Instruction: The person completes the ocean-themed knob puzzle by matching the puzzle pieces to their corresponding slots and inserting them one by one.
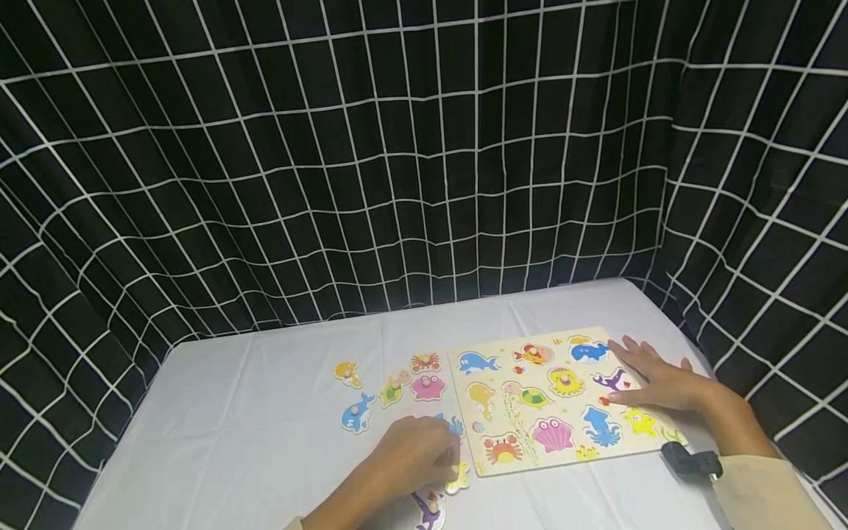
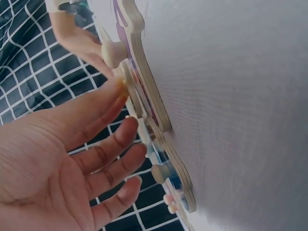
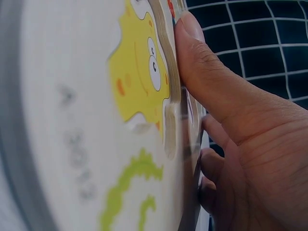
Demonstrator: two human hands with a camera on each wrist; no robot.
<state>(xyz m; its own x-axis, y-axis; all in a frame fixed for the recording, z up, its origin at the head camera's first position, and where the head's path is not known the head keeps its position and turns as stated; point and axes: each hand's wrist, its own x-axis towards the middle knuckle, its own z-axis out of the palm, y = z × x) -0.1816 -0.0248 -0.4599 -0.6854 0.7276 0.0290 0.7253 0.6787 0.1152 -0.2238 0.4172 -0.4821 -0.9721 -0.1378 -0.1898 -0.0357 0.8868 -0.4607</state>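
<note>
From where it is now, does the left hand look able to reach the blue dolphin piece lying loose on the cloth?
Probably yes. The left hand is over the loose pieces left of the puzzle board, and the blue dolphin piece lies just to its left on the white cloth, with nothing between them.

Loose pieces (image 1: 397, 386) crowd the cloth left of the board (image 1: 563, 397).

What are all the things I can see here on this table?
Puzzle board: one, pale wood with coloured sea animals, on the table's right half.
Loose puzzle pieces: about eight, mixed colours, left of the board.
Tablecloth: one, white, covering the table.
Curtain: black with white grid, behind and at the sides.
Left hand: fingers straight, over the loose pieces near the front edge.
Right hand: flat, pressing on the board's right side.
</note>
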